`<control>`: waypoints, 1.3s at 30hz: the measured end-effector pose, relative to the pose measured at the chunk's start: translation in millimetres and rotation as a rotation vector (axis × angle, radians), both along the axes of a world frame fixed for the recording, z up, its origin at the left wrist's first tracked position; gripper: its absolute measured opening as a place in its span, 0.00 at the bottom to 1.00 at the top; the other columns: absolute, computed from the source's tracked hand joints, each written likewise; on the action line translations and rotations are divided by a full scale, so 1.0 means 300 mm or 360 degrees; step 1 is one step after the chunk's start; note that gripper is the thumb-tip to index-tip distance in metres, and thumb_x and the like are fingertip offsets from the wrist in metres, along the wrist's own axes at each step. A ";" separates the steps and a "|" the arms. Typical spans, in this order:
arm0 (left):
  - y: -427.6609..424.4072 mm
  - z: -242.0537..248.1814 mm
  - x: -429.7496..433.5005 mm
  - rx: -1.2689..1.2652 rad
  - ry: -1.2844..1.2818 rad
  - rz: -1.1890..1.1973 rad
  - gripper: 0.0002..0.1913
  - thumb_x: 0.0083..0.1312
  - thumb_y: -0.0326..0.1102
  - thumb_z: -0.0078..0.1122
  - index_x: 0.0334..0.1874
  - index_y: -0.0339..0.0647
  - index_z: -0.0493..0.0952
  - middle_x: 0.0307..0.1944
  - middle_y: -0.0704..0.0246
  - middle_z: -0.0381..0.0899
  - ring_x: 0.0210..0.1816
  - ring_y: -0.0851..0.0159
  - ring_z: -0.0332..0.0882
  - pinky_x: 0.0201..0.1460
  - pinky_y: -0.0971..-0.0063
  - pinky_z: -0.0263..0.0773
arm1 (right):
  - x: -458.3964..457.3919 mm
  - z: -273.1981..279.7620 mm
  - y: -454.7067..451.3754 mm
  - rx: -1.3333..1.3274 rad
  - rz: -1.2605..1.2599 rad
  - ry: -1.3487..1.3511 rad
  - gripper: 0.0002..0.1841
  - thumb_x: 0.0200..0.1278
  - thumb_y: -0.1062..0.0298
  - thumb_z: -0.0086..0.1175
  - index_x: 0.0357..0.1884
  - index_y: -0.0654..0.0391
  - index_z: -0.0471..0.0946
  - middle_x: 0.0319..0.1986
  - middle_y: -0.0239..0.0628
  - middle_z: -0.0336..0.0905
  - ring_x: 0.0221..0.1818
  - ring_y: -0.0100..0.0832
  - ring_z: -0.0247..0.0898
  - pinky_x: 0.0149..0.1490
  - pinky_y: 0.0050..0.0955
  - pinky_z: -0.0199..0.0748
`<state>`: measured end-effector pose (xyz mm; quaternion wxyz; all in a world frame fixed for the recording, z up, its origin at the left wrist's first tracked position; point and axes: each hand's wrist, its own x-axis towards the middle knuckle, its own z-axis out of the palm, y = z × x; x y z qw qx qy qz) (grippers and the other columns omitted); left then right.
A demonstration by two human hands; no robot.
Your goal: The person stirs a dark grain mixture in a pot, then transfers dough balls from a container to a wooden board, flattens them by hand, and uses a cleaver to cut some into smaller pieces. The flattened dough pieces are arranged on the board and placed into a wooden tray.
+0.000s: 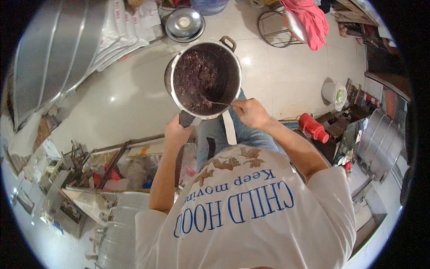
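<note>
A deep metal cooking pot (231, 69) is held out in front of me, its mouth facing up. My left hand (177, 131) grips its long dark handle (185, 118); a smaller loop handle (229, 43) sticks out on the far side. Dark purple-brown, grainy food (198, 72) covers the bottom and part of the wall inside. In my right hand (252, 112) is the stem of a thin metal utensil (218, 103), which crosses the near rim. Its tip reaches into the food, and its end shape is hidden there.
Beyond the pot, a round metal basin or lid (184, 24) rests on the tiled floor. A stool (275, 30) draped with pink cloth (312, 25) stands at far right. Nearer on the right are a lined waste bin (334, 94) and a red thermos flask (313, 127). White sacks (124, 30) lie at left.
</note>
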<state>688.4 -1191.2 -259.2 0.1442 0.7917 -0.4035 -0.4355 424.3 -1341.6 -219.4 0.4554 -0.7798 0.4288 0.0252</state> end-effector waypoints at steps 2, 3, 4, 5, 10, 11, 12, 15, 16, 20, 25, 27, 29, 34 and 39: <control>-0.031 -0.072 -0.037 0.0055 0.0091 -0.0033 0.18 0.49 0.34 0.70 0.42 0.36 0.77 0.33 0.52 0.84 0.40 0.43 0.84 0.43 0.58 0.78 | -0.048 -0.088 0.019 -0.0025 -0.0094 -0.0004 0.12 0.67 0.66 0.53 0.44 0.58 0.86 0.33 0.51 0.85 0.34 0.52 0.82 0.45 0.46 0.81; -0.041 -0.115 -0.058 0.0092 0.0127 -0.0042 0.18 0.49 0.34 0.70 0.40 0.36 0.77 0.33 0.51 0.84 0.40 0.43 0.84 0.43 0.58 0.78 | -0.074 -0.147 0.020 -0.0028 -0.0135 -0.0015 0.13 0.68 0.65 0.53 0.44 0.57 0.86 0.33 0.50 0.85 0.34 0.52 0.82 0.45 0.46 0.81; -0.048 -0.170 -0.074 0.0080 0.0154 -0.0103 0.17 0.49 0.34 0.68 0.39 0.35 0.76 0.32 0.51 0.83 0.39 0.43 0.84 0.41 0.56 0.77 | -0.105 -0.197 0.008 0.0085 -0.0153 0.0075 0.14 0.70 0.61 0.51 0.46 0.55 0.86 0.36 0.49 0.85 0.37 0.53 0.82 0.49 0.45 0.80; -0.065 -0.218 -0.108 0.0072 0.0140 -0.0123 0.17 0.49 0.34 0.68 0.39 0.35 0.76 0.32 0.51 0.83 0.39 0.42 0.84 0.41 0.56 0.77 | -0.141 -0.250 -0.005 0.0135 -0.0233 0.0101 0.14 0.70 0.61 0.51 0.46 0.55 0.86 0.37 0.50 0.85 0.39 0.53 0.82 0.50 0.45 0.80; -0.193 -0.564 -0.231 0.0056 0.0155 -0.0252 0.19 0.49 0.35 0.68 0.42 0.35 0.76 0.34 0.49 0.83 0.40 0.40 0.83 0.44 0.53 0.77 | -0.308 -0.619 -0.125 0.0255 -0.0442 0.0385 0.16 0.73 0.58 0.49 0.47 0.56 0.84 0.42 0.52 0.84 0.47 0.52 0.80 0.55 0.45 0.77; -0.221 -0.642 -0.259 0.0084 0.0142 -0.0270 0.19 0.49 0.35 0.68 0.43 0.35 0.76 0.35 0.49 0.84 0.40 0.40 0.82 0.45 0.53 0.77 | -0.340 -0.676 -0.154 0.0265 -0.0490 0.0504 0.16 0.73 0.58 0.49 0.46 0.57 0.84 0.42 0.52 0.84 0.47 0.52 0.80 0.55 0.45 0.77; -0.262 -0.726 -0.286 0.0100 0.0126 -0.0278 0.20 0.49 0.35 0.68 0.44 0.35 0.76 0.35 0.48 0.84 0.41 0.39 0.82 0.46 0.53 0.77 | -0.375 -0.723 -0.190 0.0249 -0.0497 0.0506 0.16 0.73 0.57 0.49 0.47 0.56 0.84 0.42 0.52 0.84 0.47 0.53 0.80 0.55 0.46 0.77; -0.419 -0.888 -0.371 0.0151 0.0169 -0.0342 0.22 0.50 0.36 0.67 0.46 0.34 0.76 0.38 0.46 0.84 0.45 0.38 0.81 0.49 0.52 0.76 | -0.498 -0.879 -0.277 0.0155 -0.0564 0.0545 0.16 0.72 0.58 0.50 0.47 0.56 0.84 0.43 0.52 0.84 0.46 0.53 0.81 0.56 0.46 0.77; -0.472 -0.948 -0.395 0.0159 0.0150 -0.0383 0.22 0.50 0.37 0.66 0.47 0.34 0.76 0.38 0.46 0.84 0.45 0.39 0.81 0.50 0.53 0.76 | -0.536 -0.930 -0.308 0.0096 -0.0549 0.0620 0.16 0.72 0.60 0.49 0.47 0.57 0.84 0.44 0.50 0.84 0.47 0.53 0.81 0.56 0.45 0.78; -0.673 -1.112 -0.485 0.0192 0.0077 -0.0498 0.22 0.51 0.37 0.67 0.48 0.36 0.76 0.41 0.47 0.84 0.47 0.40 0.82 0.50 0.53 0.77 | -0.615 -1.088 -0.407 0.0061 -0.0727 0.0594 0.14 0.71 0.63 0.48 0.45 0.57 0.85 0.43 0.52 0.84 0.46 0.55 0.80 0.53 0.47 0.78; -0.788 -1.331 -0.543 0.0060 0.0102 -0.0499 0.23 0.51 0.37 0.68 0.49 0.37 0.76 0.38 0.52 0.85 0.40 0.45 0.84 0.45 0.58 0.79 | -0.692 -1.392 -0.526 -0.0562 -0.0417 0.0457 0.10 0.68 0.67 0.49 0.37 0.62 0.80 0.32 0.55 0.82 0.38 0.57 0.81 0.45 0.52 0.79; -0.810 -1.395 -0.553 0.0013 0.0208 -0.0436 0.24 0.51 0.36 0.69 0.51 0.37 0.78 0.33 0.58 0.84 0.34 0.57 0.83 0.40 0.63 0.78 | -0.685 -1.445 -0.593 -0.0709 -0.0292 0.0499 0.10 0.67 0.68 0.49 0.37 0.64 0.79 0.30 0.58 0.81 0.36 0.58 0.81 0.42 0.53 0.79; -0.828 -1.449 -0.566 -0.0034 0.0268 -0.0394 0.24 0.52 0.35 0.70 0.53 0.37 0.79 0.31 0.62 0.84 0.31 0.65 0.81 0.38 0.67 0.77 | -0.646 -1.433 -0.659 -0.0721 -0.0190 0.0589 0.09 0.65 0.70 0.50 0.38 0.65 0.78 0.28 0.60 0.81 0.36 0.58 0.81 0.41 0.53 0.80; -0.816 -1.492 -0.624 -0.0054 0.0355 -0.0309 0.24 0.52 0.34 0.70 0.53 0.36 0.79 0.30 0.63 0.83 0.31 0.68 0.80 0.37 0.68 0.77 | -0.599 -1.430 -0.770 -0.0705 0.0025 0.0905 0.10 0.61 0.72 0.49 0.34 0.66 0.82 0.33 0.55 0.84 0.39 0.54 0.83 0.46 0.49 0.82; -0.802 -1.476 -0.639 0.0078 0.0382 -0.0145 0.21 0.50 0.35 0.67 0.48 0.38 0.79 0.33 0.57 0.85 0.35 0.57 0.84 0.43 0.66 0.78 | -0.544 -1.394 -0.825 -0.0468 0.0325 0.1160 0.12 0.60 0.71 0.50 0.36 0.63 0.85 0.36 0.54 0.85 0.44 0.49 0.84 0.49 0.43 0.83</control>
